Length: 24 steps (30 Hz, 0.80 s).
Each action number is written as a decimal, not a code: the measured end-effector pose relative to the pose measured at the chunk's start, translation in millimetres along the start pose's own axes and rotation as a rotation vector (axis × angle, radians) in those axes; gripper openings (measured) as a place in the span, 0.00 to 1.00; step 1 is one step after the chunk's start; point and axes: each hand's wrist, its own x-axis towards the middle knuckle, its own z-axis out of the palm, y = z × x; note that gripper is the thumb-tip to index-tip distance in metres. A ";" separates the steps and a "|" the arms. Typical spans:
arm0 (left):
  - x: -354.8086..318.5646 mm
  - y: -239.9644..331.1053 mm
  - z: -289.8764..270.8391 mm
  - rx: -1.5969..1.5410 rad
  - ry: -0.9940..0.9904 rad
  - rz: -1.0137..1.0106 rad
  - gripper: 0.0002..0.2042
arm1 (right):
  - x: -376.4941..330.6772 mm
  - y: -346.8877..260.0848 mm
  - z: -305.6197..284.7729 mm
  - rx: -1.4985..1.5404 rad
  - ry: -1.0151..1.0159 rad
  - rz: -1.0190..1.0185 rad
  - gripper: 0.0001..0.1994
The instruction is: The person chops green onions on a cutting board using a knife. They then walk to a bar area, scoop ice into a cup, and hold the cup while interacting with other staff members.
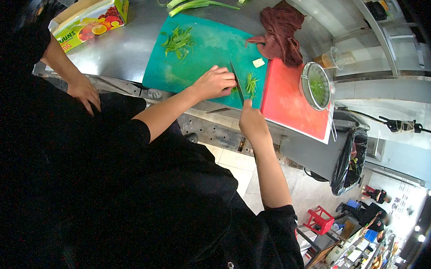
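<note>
steel-bladed knife (237,81) gripped in curled right hand (253,123), green leafy bits (234,89) pressed under bunched left hand (214,83), thin green strips (251,85) strewn near right edge of green plastic board (213,44)

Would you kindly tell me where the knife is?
In the head view, the knife is at upper centre, in the right hand, its blade between the left hand and cut greens on the green board.

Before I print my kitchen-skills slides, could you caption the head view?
Right hand holds a knife beside the curled left hand over a green cutting board, green strips lying nearby.
</note>
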 end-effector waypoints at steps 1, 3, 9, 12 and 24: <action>0.0 0.0 0.2 -0.001 0.005 -0.004 0.08 | 0.9 -2.1 1.8 -0.014 0.002 -0.002 0.06; 0.2 0.4 0.3 -0.009 0.013 0.004 0.09 | 2.8 -4.8 4.6 -0.017 0.034 -0.012 0.07; 0.2 0.4 -1.5 -0.006 -0.004 0.018 0.09 | 21.4 -4.3 13.4 -0.031 0.121 -0.059 0.07; -0.5 -0.4 -1.4 -0.003 -0.026 0.000 0.09 | 10.9 -0.2 11.9 -0.024 0.095 -0.045 0.06; -1.1 -0.9 0.5 0.003 -0.002 0.010 0.09 | 10.1 -2.9 1.0 -0.041 -0.085 0.073 0.07</action>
